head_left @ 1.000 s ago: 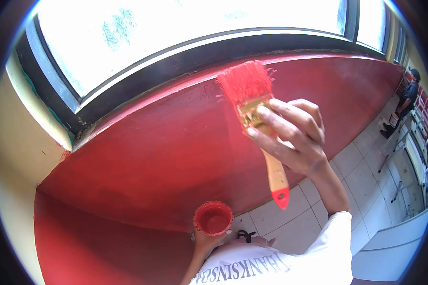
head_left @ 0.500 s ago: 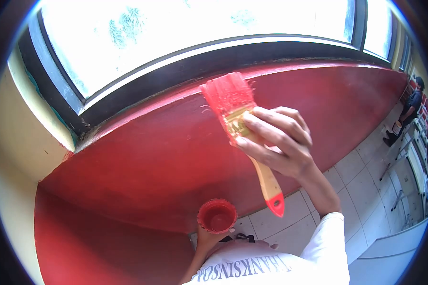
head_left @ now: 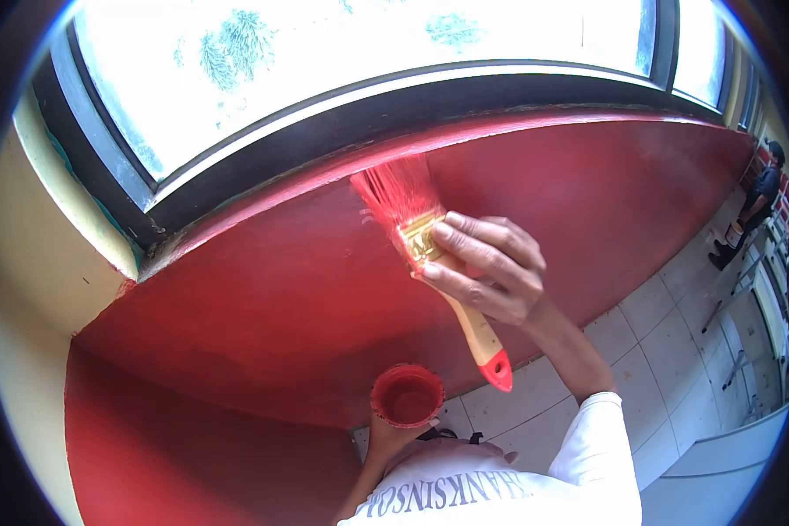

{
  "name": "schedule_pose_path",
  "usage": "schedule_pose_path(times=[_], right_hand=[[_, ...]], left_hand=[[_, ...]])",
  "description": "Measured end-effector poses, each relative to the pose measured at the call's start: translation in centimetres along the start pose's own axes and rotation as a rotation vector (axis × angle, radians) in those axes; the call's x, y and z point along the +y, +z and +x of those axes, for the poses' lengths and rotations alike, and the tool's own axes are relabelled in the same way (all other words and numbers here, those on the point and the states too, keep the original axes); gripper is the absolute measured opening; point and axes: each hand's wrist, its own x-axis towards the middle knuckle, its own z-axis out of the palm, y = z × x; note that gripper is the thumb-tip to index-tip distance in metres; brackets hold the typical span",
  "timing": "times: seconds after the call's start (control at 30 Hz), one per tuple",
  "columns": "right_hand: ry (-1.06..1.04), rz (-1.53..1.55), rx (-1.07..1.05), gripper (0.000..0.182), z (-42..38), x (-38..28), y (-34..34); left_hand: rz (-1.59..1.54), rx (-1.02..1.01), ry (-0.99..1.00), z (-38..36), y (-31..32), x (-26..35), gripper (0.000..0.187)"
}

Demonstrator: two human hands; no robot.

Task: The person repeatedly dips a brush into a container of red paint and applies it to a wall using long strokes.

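Observation:
A wide paintbrush point(head_left: 425, 238) with red-coated bristles, a gold ferrule and a red-tipped wooden handle is pinched in my right hand point(head_left: 491, 267) around the ferrule. Its bristles fan out against the upper part of the red wall point(head_left: 263, 298), just below the ledge under the window. Lower down, my left hand point(head_left: 393, 437) grips a small red-smeared paint cup point(head_left: 408, 396) close to my body. The cup's inside is red; most of my left fingers are hidden beneath it.
A dark window frame point(head_left: 394, 110) runs above the red ledge, with a cream wall point(head_left: 44, 254) at left. Light floor tiles point(head_left: 675, 351) lie at right. Farther off stands another person point(head_left: 763, 193) with a bucket point(head_left: 733, 234), near ladder-like metal objects.
My right hand has moved left and slightly down with the paintbrush, whose bristles now spread more against the wall. The cup has shifted slightly right and up in view.

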Motion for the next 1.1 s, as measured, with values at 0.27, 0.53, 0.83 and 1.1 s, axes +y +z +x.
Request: schedule_pose_path(times=[0.27,0.53,0.83,1.1], right_hand=[[-0.018,0.074,0.070,0.024,0.4,-0.5,-1.7],[0.111,0.087,-0.060,0.028,-2.0,-1.7,-1.7],[-0.004,-0.039,-0.118,0.031,-0.9,0.4,-1.3],[-0.024,-0.173,-0.050,0.035,2.0,0.5,-4.6]], left_hand=[[-0.068,0.010,-0.042,-0.4,0.1,0.0,0.080],[-0.065,-0.008,-0.015,0.0,0.2,0.7,0.081],[-0.088,-0.038,-0.071,0.3,0.8,1.0,0.081],[-0.135,-0.011,-0.157,-0.1,0.7,0.3,0.082]])
